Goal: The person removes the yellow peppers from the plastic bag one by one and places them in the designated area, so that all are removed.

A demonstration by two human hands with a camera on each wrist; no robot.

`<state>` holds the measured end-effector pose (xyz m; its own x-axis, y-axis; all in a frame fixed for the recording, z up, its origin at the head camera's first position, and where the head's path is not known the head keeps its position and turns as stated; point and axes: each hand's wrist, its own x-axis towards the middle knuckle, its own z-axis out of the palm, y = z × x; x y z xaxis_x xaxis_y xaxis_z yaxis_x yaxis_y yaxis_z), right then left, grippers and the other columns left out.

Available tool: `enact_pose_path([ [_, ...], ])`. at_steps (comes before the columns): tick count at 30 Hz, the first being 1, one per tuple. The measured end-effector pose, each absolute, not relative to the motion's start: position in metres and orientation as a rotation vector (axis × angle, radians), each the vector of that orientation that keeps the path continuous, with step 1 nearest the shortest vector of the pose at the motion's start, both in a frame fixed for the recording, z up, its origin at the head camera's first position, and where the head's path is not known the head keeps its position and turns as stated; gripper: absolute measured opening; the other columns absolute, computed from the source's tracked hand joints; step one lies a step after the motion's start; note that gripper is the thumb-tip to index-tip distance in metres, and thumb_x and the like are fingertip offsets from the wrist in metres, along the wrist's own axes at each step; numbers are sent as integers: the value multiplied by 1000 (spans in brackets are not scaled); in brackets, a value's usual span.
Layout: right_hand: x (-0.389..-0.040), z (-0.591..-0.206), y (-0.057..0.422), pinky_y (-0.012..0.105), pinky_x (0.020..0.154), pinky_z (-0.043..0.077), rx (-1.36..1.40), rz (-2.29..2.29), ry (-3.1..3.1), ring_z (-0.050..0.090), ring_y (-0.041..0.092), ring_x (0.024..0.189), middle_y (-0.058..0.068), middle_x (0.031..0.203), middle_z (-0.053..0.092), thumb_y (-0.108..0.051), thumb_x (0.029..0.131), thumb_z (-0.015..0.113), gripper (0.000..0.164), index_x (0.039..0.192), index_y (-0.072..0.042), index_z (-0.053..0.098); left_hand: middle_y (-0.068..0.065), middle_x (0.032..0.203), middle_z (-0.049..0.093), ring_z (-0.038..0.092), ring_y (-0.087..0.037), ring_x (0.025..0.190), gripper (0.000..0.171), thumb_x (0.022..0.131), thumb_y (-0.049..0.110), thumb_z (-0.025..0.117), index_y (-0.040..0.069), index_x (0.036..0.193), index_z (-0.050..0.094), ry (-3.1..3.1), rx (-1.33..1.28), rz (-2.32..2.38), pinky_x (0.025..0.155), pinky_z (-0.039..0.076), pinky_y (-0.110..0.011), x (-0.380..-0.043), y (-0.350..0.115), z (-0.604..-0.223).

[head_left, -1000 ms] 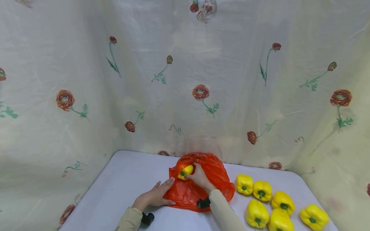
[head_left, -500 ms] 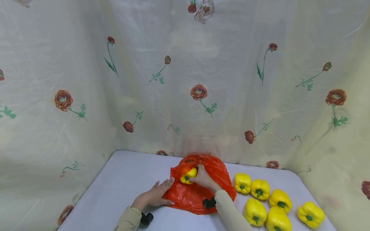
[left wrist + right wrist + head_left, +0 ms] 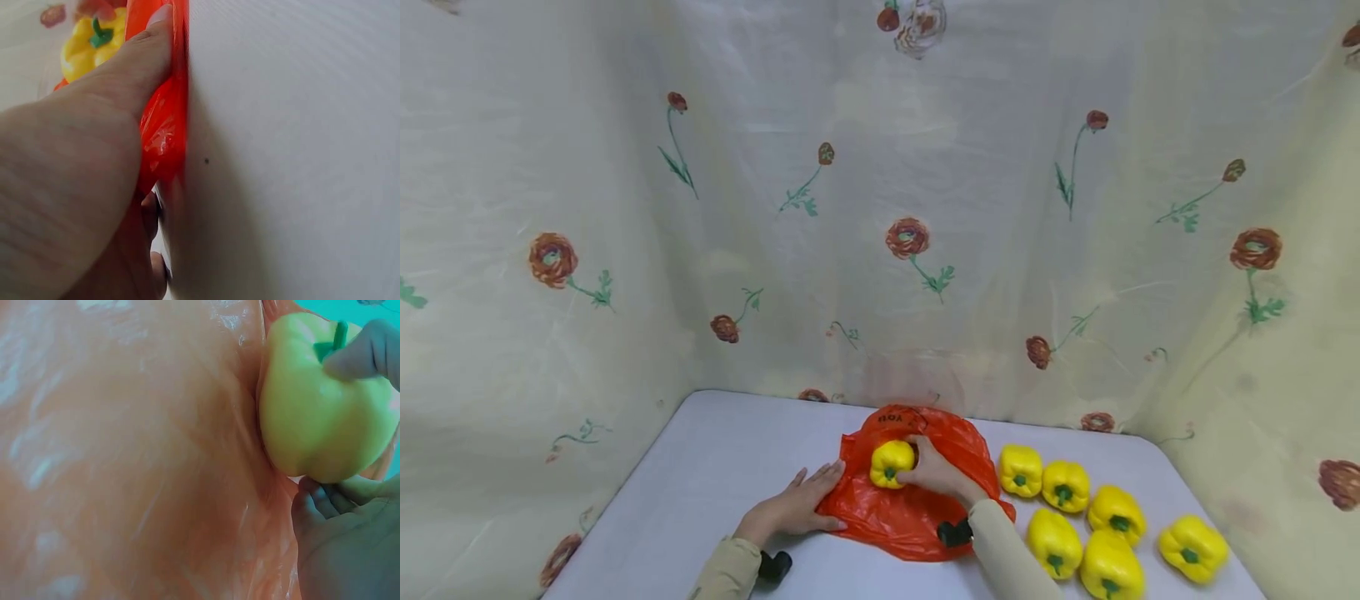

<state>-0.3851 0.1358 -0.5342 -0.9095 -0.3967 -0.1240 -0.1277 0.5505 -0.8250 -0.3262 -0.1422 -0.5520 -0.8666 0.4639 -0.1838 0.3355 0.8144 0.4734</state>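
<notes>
A red plastic bag (image 3: pixel 898 525) with dark printing lies spread on the white table (image 3: pixel 737 450). At its opening, my right hand (image 3: pixel 938 473) grips a yellow bell pepper (image 3: pixel 889 463) from the right side, its green stem toward me. In the right wrist view the thumb lies by the stem of the pepper (image 3: pixel 322 425), and the fingers bend in under its far side. My left hand (image 3: pixel 793 507) presses on the bag's left edge with extended fingers. The left wrist view shows its thumb (image 3: pixel 147 59) along the red plastic (image 3: pixel 164 134).
Several more yellow bell peppers (image 3: pixel 1021 471) stand in a loose group on the right part of the table, with one pepper (image 3: pixel 1192 548) apart near the right edge. A flower-printed curtain (image 3: pixel 820 275) hangs behind and at both sides.
My right hand has drawn the pepper out from under the red plastic, toward me and to the right; it now shows whole. The left hand keeps its place on the bag.
</notes>
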Motion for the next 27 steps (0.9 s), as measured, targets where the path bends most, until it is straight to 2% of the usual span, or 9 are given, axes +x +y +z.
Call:
enact_pose_path([
  [7, -374, -536, 142, 57, 106, 41, -497, -1321, 2463, 40, 29, 127, 13, 145, 38, -33, 79, 78, 86, 145, -9, 28, -4, 162, 19, 15, -27, 150, 97, 83, 58, 64, 14, 155, 17, 2706, 585, 621, 121, 5, -54, -326, -142, -551],
  [14, -370, -540, 143, 58, 107, 38, -449, -1385, 2425, 39, 31, 129, 12, 146, 38, -37, 78, 79, 87, 144, -11, 30, -5, 162, 21, 16, -28, 149, 97, 83, 59, 65, 13, 155, 19, 2710, 578, 610, 121, 5, -55, -326, -139, -551],
  [27, -369, -542, 140, 56, 104, 41, -430, -1414, 2382, 43, 30, 122, 13, 139, 43, -38, 78, 79, 86, 143, -10, 30, -6, 162, 21, 17, -29, 149, 97, 83, 60, 63, 12, 155, 19, 2713, 595, 603, 121, 6, -55, -325, -139, -550],
])
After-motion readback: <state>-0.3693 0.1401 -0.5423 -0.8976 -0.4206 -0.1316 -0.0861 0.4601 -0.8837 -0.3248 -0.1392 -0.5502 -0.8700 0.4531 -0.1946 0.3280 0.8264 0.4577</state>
